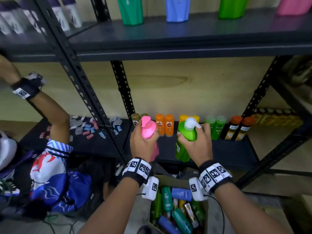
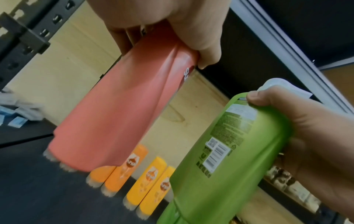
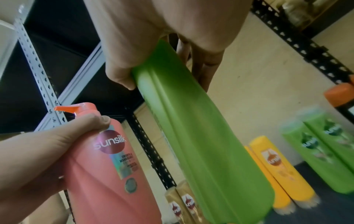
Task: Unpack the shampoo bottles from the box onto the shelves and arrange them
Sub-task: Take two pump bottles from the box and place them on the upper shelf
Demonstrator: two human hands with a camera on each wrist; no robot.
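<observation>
My left hand (image 1: 143,141) grips a pink pump bottle (image 1: 148,129) near its top, held in the air above the lower shelf (image 1: 233,152). The same pink bottle (image 2: 114,115) hangs tilted below my fingers in the left wrist view, and it shows a Sunsilk label (image 3: 109,142) in the right wrist view. My right hand (image 1: 195,142) grips a green pump bottle (image 1: 185,137) with a white pump head. That green bottle (image 3: 201,136) fills the right wrist view and is seen again, the green bottle (image 2: 220,159), in the left wrist view. The open cardboard box (image 1: 168,179) with several bottles lies below my wrists.
Small gold, orange, yellow, green and dark bottles (image 1: 164,125) stand in a row at the back of the lower shelf. Large green, blue and pink bottles (image 1: 177,9) stand on the upper shelf (image 1: 185,41). Another person (image 1: 42,166) crouches at left by scattered sachets (image 1: 87,127).
</observation>
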